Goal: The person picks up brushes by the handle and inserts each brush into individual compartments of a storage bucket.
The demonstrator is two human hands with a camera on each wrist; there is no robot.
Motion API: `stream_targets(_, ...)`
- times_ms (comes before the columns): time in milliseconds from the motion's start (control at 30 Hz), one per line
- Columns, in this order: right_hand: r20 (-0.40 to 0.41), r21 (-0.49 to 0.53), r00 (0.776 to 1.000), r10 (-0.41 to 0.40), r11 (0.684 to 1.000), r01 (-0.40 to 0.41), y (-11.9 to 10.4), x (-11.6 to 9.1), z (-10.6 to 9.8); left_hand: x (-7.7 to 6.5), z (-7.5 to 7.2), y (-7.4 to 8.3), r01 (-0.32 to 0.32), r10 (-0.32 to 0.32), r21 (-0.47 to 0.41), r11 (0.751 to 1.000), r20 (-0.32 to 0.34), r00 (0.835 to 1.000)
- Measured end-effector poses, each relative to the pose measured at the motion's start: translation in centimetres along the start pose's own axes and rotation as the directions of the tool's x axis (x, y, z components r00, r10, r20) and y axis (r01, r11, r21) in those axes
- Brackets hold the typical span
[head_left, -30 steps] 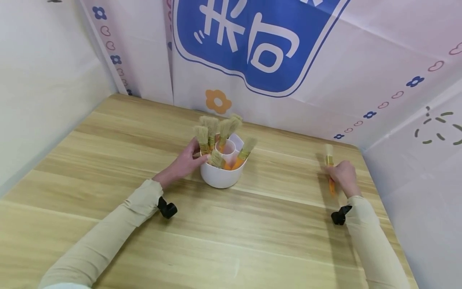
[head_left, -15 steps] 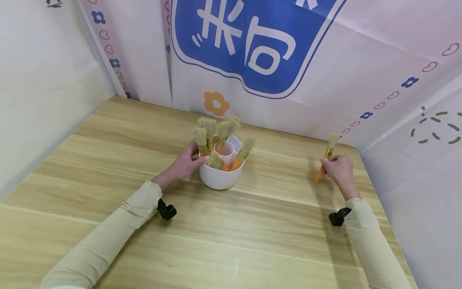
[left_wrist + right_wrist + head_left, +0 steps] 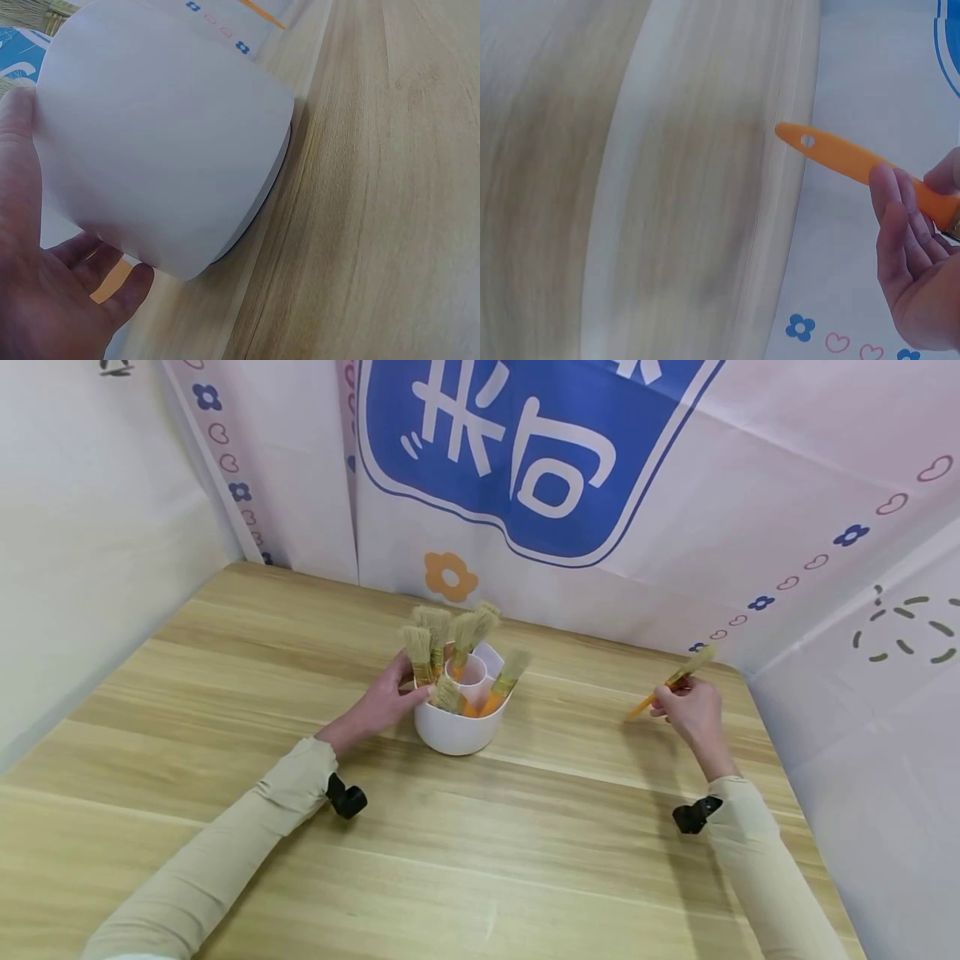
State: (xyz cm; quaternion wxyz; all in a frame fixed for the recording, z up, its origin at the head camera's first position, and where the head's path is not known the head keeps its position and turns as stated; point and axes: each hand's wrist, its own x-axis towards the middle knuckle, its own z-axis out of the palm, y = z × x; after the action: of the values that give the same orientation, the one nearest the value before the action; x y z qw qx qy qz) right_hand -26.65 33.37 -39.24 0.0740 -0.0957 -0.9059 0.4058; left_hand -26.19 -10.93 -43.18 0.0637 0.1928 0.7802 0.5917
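Observation:
A white round holder (image 3: 453, 732) stands near the middle of the table, with several bristle paintbrushes (image 3: 417, 647) in it. At its left side my left hand (image 3: 384, 703) grips the wall, thumb at the rim; the left wrist view shows the fingers along the white wall (image 3: 165, 142). To the far right, my right hand (image 3: 693, 714) pinches an orange-handled paintbrush (image 3: 695, 665), held tilted above the table with bristles up and to the right. Its handle end (image 3: 832, 152), with a hole in it, points away from the fingers in the right wrist view.
The wooden table (image 3: 450, 852) meets a printed backdrop (image 3: 315, 527) at the back, and white side walls stand left and right. Inside the holder is a smaller round cup (image 3: 468, 672). Each wrist wears a black camera mount (image 3: 347, 797).
My right hand has lifted the paintbrush off the table and moved slightly left, tipping its handle end leftward and its bristles to the right. My left hand stays on the holder.

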Motion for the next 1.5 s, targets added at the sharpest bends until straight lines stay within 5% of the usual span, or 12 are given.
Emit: stream_targets(1500,0.120,0.106,0.987,-0.107,0.990,0.095,-5.7,-1.0,4.2,-0.2,0.0,0.1,0.003,-0.003,-0.006,1.000,-0.005,1.000)
